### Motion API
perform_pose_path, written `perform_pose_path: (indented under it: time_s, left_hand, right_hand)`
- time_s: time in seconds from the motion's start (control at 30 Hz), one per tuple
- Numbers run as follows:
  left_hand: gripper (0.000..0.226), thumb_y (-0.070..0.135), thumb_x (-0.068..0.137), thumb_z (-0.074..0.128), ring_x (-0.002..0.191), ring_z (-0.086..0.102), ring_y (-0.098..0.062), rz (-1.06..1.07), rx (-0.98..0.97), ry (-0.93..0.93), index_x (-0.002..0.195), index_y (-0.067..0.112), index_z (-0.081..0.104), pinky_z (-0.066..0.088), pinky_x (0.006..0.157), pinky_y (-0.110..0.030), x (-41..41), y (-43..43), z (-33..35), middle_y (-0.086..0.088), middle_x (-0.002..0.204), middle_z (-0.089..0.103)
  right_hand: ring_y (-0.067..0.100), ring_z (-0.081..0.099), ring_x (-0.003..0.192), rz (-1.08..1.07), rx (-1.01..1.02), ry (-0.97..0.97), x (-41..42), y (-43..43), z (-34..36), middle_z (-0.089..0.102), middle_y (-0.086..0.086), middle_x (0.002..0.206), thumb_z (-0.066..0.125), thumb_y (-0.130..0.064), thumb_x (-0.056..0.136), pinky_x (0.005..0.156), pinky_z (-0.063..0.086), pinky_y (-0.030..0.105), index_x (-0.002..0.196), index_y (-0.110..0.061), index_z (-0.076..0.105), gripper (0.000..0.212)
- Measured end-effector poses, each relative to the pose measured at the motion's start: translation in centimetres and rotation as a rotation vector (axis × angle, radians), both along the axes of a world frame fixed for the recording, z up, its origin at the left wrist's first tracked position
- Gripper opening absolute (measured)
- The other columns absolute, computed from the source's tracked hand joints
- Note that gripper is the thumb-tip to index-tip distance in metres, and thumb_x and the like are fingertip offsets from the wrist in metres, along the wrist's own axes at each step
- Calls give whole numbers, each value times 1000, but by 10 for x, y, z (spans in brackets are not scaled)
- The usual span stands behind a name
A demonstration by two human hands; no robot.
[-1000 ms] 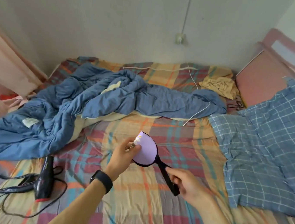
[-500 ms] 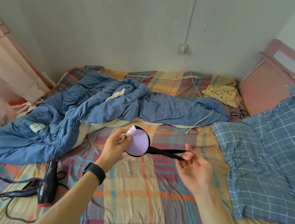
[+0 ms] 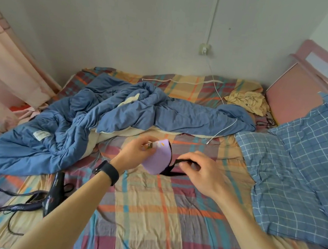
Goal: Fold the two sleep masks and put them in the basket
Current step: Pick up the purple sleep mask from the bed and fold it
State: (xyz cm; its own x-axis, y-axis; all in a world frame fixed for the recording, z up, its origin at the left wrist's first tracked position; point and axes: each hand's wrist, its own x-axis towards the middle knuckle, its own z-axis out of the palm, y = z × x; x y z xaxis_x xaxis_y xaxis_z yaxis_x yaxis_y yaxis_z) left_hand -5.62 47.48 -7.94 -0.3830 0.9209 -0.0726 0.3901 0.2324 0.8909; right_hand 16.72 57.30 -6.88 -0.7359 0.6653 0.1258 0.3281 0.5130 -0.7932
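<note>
Head view: a bed [image 3: 147, 225] is filling most of the frame, its plaid sheet in orange, blue and maroon lying bare in the middle. A blue duvet [image 3: 102, 121] is lying crumpled across the far-left part of the bed, running from the left edge toward the centre. Blue checked pillows [image 3: 297, 164] are lying at the right, against a pink headboard [image 3: 292, 100]. A pink curtain [image 3: 3, 77] is hanging at the left edge. A yellow cloth [image 3: 247, 100] is sitting bunched at the far-right corner, beside the headboard. A black hairdryer [image 3: 54, 193] is lying on the sheet at near left with its cord looping around it. A white cable [image 3: 219, 94] is running down from a wall socket [image 3: 204, 49] and over the duvet.

Both forearms are reaching in from the bottom edge. The left hand [image 3: 135, 151], with a black watch [image 3: 106, 172] on the wrist, is pinching the upper edge of the mask [image 3: 158, 158], which is being held just above the sheet at bed centre, lilac side toward the camera, apparently folded in half. The right hand [image 3: 202, 175] is curling closed around the mask's black strap [image 3: 183, 161], just right of the mask; one loop is showing above the fingers, another below. Only one mask is showing.
</note>
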Motion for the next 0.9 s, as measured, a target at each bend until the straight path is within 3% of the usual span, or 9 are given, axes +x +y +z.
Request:
perform_pose_path:
  time_s: [0.13, 0.2, 0.27, 0.33, 0.43, 0.57, 0.7, 0.8, 0.9]
  left_hand:
    - [20, 10, 91, 65, 74, 55, -1, -328, -137, 65, 107, 22, 70, 40, 72, -16, 13, 5, 18, 10, 82, 68]
    - [21, 11, 91, 67, 78, 58, -6, -373, -133, 41, 109, 22, 70, 42, 76, -20, 18, 7, 28, 4, 90, 70]
    - [19, 8, 92, 66, 90, 61, -15, -410, -92, -38, 109, 15, 70, 44, 85, -27, 20, 6, 35, -3, 100, 70]
    - [17, 7, 93, 65, 95, 61, -8, -443, -60, -159, 107, 15, 70, 43, 86, -22, 23, 3, 39, 8, 100, 70]
    - [16, 7, 95, 61, 105, 62, -13, -420, -10, -465, 108, 13, 68, 48, 91, -28, 29, -1, 38, 6, 108, 70]
    - [20, 12, 92, 61, 108, 61, -26, -275, 94, -790, 110, 16, 67, 46, 96, -40, 35, 1, 34, -10, 114, 67]
    - [17, 11, 91, 61, 100, 60, -25, -214, 17, -681, 103, 21, 69, 47, 84, -34, 35, -2, 28, -7, 105, 67]
    - [27, 14, 86, 63, 97, 54, -24, -289, -95, -457, 110, 1, 65, 39, 86, -38, 29, -5, 33, -14, 103, 60]
    - [24, 8, 93, 62, 92, 58, -8, -446, -200, -223, 117, 6, 67, 41, 86, -24, 30, 0, 48, -2, 99, 65]
  right_hand:
    - [4, 58, 76, 138, 121, -76, -12, 5, 25, 66, -3, 89, 67, -25, 88, 69, 43, 19, 103, -31, 76, 19]
    - [8, 63, 80, 102, 11, -44, -14, 13, 35, 71, -6, 91, 68, -24, 87, 72, 48, 24, 104, -30, 74, 19]
    - [4, 59, 66, 112, -295, 10, -15, 19, 39, 69, -15, 78, 68, -21, 85, 59, 45, 20, 97, -27, 74, 15]
    - [3, 49, 53, 133, -665, 53, -15, 20, 40, 65, -14, 69, 65, -21, 81, 46, 33, 18, 89, -25, 75, 14]
    - [10, 41, 55, 149, -1105, 159, -15, 18, 32, 61, -6, 70, 63, -30, 77, 52, 14, 28, 85, -24, 76, 16]
    - [2, 36, 39, 108, -1520, 381, -15, 6, 16, 55, -6, 58, 68, -30, 77, 33, 20, 14, 79, -17, 74, 15]
    - [3, 34, 36, -49, -1479, 348, -21, -7, 8, 47, -6, 50, 65, -25, 76, 29, 20, 15, 62, -17, 67, 16]
    - [3, 28, 34, -170, -1300, 276, -23, -2, 9, 43, -8, 47, 55, -20, 86, 30, 16, 17, 64, -20, 61, 23]
    - [3, 27, 33, -148, -1231, 106, -23, 11, 11, 38, -9, 47, 50, -16, 85, 30, 13, 17, 63, -24, 47, 23]
